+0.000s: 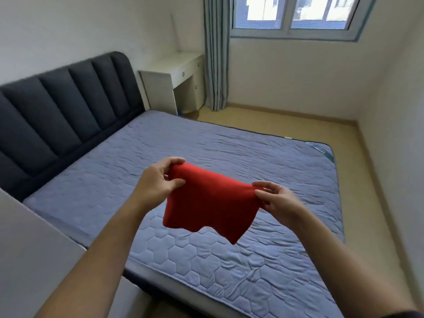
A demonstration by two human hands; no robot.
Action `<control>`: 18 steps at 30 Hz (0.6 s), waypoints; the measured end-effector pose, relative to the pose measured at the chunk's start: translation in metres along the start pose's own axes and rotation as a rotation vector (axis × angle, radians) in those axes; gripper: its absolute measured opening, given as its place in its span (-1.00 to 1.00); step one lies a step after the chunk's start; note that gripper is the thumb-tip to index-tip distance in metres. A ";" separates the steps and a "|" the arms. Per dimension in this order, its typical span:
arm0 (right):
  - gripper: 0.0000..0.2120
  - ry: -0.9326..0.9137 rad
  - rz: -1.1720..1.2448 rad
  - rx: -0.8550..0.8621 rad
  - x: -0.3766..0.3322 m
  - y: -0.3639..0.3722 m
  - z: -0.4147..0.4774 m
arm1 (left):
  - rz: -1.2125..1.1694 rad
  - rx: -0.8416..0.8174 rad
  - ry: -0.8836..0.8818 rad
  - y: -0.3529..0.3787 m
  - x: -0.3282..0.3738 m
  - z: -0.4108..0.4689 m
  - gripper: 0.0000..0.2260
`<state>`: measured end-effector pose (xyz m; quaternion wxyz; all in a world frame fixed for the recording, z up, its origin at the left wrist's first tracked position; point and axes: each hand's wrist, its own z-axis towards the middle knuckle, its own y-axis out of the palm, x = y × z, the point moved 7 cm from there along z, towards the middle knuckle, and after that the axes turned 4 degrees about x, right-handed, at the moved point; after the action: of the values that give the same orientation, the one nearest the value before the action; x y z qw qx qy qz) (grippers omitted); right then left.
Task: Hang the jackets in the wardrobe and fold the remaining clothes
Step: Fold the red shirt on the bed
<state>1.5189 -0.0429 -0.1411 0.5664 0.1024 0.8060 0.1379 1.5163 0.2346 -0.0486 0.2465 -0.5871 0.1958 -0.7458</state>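
Above the mattress (263, 171), the left hand (158, 180) and right hand (276, 199) each pinch a top corner of the folded red garment (206, 203).

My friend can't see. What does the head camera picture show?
A person's left hand and right hand hold a folded red garment up by its top corners, above a blue quilted mattress. Behind it are a dark padded headboard, a white desk and a curtained window.

Blue quilted mattress (229, 152) lay against a dark padded headboard (57, 106). White desk (169, 70) stood just beside a grey curtain (215, 65). Window (296, 17) sat above, with tan floor (367, 180) alongside the bed.
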 end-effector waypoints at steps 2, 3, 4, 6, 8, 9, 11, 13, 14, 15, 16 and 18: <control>-0.71 -0.034 -0.321 -0.151 0.000 0.007 -0.009 | 0.255 0.044 0.020 -0.006 0.010 -0.023 -0.60; -0.70 -0.077 -0.519 -0.202 -0.001 0.011 -0.013 | 0.352 0.054 0.004 -0.007 0.014 -0.035 -0.61; -0.72 -0.147 -0.718 -0.240 -0.003 0.015 -0.017 | 0.428 0.065 -0.028 -0.009 0.016 -0.048 -0.64; -0.81 -0.329 -1.042 -0.327 -0.006 0.030 -0.027 | 0.548 0.083 -0.093 -0.011 0.023 -0.079 -0.76; -0.87 -0.505 -1.208 -0.391 -0.008 0.046 -0.038 | 0.622 0.092 -0.112 -0.017 0.032 -0.113 -0.86; -0.88 -0.571 -1.232 -0.430 -0.010 0.055 -0.045 | 0.616 0.102 -0.119 -0.024 0.036 -0.132 -0.88; -0.91 -0.560 -1.089 -0.582 -0.013 0.074 -0.061 | 0.494 0.120 -0.180 -0.043 0.040 -0.174 -0.91; -0.94 -0.261 -0.642 -0.758 -0.013 0.097 -0.088 | 0.247 0.181 -0.321 -0.066 0.045 -0.220 -0.91; -0.92 -0.089 -0.410 -0.808 -0.008 0.110 -0.103 | 0.117 0.259 -0.375 -0.076 0.049 -0.243 -0.88; -0.87 0.062 -0.243 -0.842 0.001 0.124 -0.118 | 0.009 0.373 -0.400 -0.087 0.054 -0.265 -0.84; -0.79 0.183 -0.166 -0.886 0.015 0.137 -0.136 | -0.076 0.502 -0.420 -0.097 0.058 -0.288 -0.84; -0.56 0.392 -0.161 -1.033 0.054 0.162 -0.183 | -0.224 0.740 -0.472 -0.110 0.061 -0.337 -0.90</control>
<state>1.3301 0.1076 -0.0755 0.3913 -0.2781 0.7290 0.4879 1.1616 0.2878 -0.0159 0.3956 -0.6309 -0.2100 -0.6335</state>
